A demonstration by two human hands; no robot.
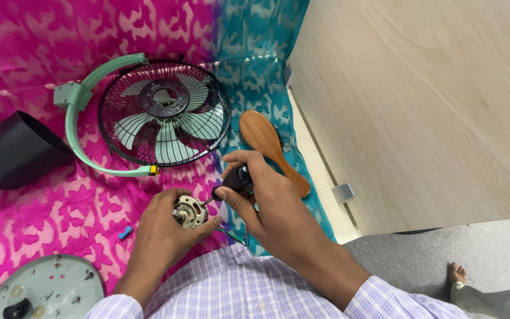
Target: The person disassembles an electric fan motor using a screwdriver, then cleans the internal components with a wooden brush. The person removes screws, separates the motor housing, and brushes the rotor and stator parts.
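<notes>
- My right hand (261, 189) is curled tight around the black handle of a screwdriver (234, 182), thumb and forefinger pinched low near the shaft, wrist bent inward so the tool points left and slightly down.
- The screwdriver's thin tip meets the small motor (190, 212) — right at its upper right edge.
- My left hand (163, 233) cups that motor from below, fingers wrapped closed around its body, thumb along the near side; the forearm comes up from the bottom of the view in a checked lilac sleeve.
- Thin green wires (234, 236) trail from the motor, passing under my right wrist.
- Just beyond my right knuckles lies a wooden brush (270, 149), back up, handle pointing toward the right.
- Farther out, above my left hand, a fan (164, 112) in a black wire cage with pale green blades lies flat — a mint green bracket (78, 127) curves around its left side.
- Left of my left hand sits a tiny blue piece (125, 232) on the pink cloth (42, 47).
- Far left is a black cone-shaped cover (13, 150); near my left elbow, a grey round plate (48, 286).
</notes>
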